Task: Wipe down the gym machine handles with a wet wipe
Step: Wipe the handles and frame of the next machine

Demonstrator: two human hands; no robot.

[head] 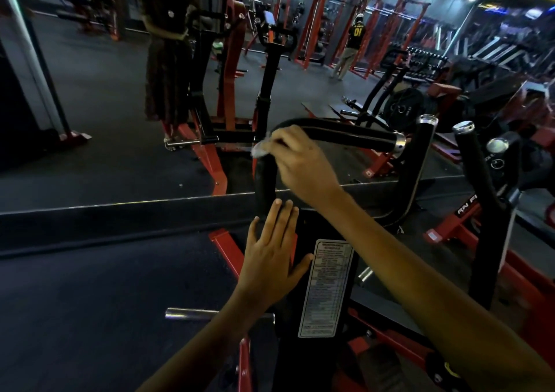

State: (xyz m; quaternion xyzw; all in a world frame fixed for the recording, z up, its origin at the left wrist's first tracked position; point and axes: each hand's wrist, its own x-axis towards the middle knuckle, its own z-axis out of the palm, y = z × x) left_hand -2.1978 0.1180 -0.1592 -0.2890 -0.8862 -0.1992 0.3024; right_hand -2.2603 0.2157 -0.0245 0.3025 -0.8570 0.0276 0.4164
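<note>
A black padded handle bends from an upright post into a horizontal bar with a chrome end cap at its right. My right hand grips a white wet wipe against the bend of that handle. My left hand lies flat with straight fingers on the black upright column below. A second black handle with a chrome cap stands to the right.
A white maintenance label is stuck on the machine's column. A chrome plate peg sticks out at lower left. A third handle rises at right. A wall mirror ahead reflects the gym, red frames and people.
</note>
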